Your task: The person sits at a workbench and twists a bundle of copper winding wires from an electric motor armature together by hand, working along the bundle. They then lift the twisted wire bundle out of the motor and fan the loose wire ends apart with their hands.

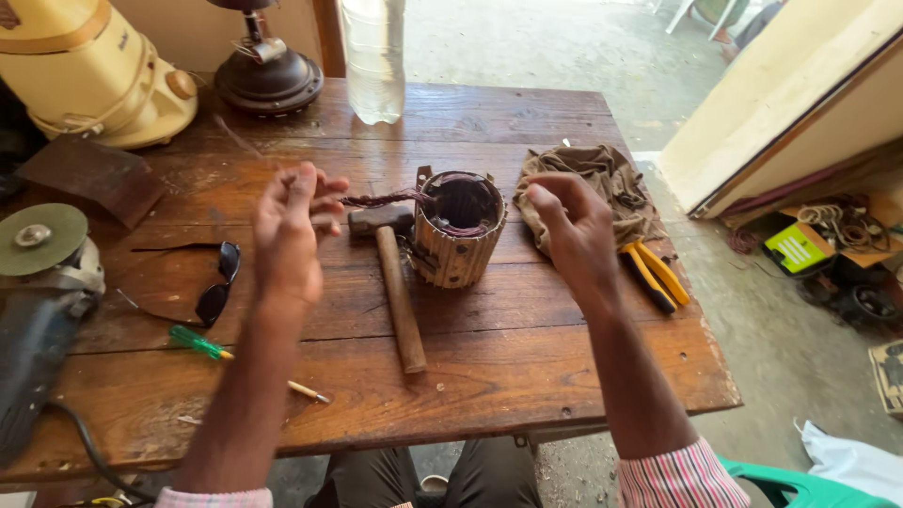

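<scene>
Two bare hands hover mid-table: left hand [292,226] pinches twisted reddish copper wire [381,198], keeping it taut from the cylindrical wood-slatted motor stator [458,230]; right hand [574,226] loosely curled, empty.

The angle grinder [42,292] and plastic bottle [373,56] are cut off by edges.

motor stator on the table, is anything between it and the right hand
Nothing visible does. The right hand hovers just right of the motor stator, with open air between them. The brown rag lies behind the hand and the yellow pliers lie to its right.
</scene>
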`<state>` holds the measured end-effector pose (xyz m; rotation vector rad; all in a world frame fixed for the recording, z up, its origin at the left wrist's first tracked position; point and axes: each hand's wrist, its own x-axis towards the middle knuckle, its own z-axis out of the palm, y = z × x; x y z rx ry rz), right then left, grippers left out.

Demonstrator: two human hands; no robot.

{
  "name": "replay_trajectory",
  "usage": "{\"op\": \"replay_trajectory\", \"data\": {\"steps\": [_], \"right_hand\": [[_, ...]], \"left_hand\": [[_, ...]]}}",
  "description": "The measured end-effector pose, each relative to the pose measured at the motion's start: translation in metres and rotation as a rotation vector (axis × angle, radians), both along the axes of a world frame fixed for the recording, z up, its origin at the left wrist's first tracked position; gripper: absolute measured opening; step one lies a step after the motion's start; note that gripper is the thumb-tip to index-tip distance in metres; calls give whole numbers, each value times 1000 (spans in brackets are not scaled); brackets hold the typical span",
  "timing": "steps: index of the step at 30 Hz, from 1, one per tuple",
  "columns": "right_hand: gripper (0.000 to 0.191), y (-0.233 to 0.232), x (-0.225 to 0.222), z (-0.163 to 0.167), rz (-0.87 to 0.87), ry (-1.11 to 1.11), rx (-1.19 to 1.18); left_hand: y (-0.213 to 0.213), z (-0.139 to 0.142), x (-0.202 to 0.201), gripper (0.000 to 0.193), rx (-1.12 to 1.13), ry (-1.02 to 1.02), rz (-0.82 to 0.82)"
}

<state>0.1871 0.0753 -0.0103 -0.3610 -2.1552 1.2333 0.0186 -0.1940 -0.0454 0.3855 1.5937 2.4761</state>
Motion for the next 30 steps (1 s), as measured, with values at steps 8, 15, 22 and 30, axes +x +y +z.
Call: {"op": "replay_trajectory", "data": {"steps": [8, 15, 22, 30], "right_hand": [[39, -9, -60, -11, 20, 72, 56], [30, -10, -77, -49, 127, 127, 3], [17, -16, -77, -61, 198, 292, -321], [16, -22, -73, -53, 154, 265, -247]], "left_hand": [[12, -61, 16, 20, 28, -187, 32], [35, -102, -42, 18, 26, -521, -130], [71, -92, -90, 11, 416, -681, 126], [73, -71, -71, 16, 588, -613, 122]]}}
